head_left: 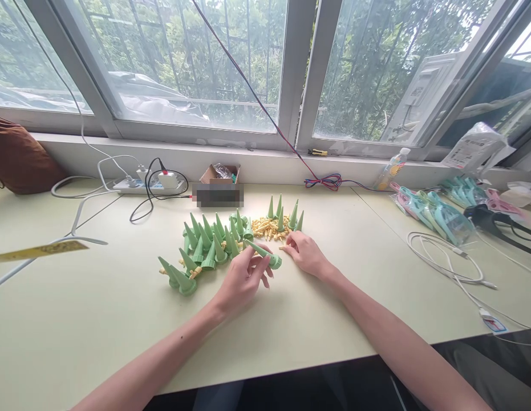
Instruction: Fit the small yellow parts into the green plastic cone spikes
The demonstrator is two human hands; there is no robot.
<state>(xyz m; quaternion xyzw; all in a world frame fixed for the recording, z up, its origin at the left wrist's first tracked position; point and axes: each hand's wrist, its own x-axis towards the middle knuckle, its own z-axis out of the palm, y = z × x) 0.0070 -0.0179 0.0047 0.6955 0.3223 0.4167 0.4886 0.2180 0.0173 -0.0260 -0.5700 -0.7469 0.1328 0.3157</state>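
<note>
My left hand (243,275) is closed round a green plastic watering spike (272,261), its tip pointing left and its wide collar to the right. Just right of it, my right hand (308,255) pinches a small yellow valve piece (283,248) close to the table top. Beyond both hands lies a heap of yellow valve pieces (265,229). Several green spikes (294,216) stand behind my right hand. A larger cluster of green spikes (208,260) is left of my left hand, and a few at the near left (186,283) have yellow pieces in their sides.
At the back are a small cardboard box (225,173), a power strip (137,185) with cables, and a coil of red-black wire (325,182). A bottle (392,168), pastel plastic clips (445,214) and a white cable (445,274) lie to the right.
</note>
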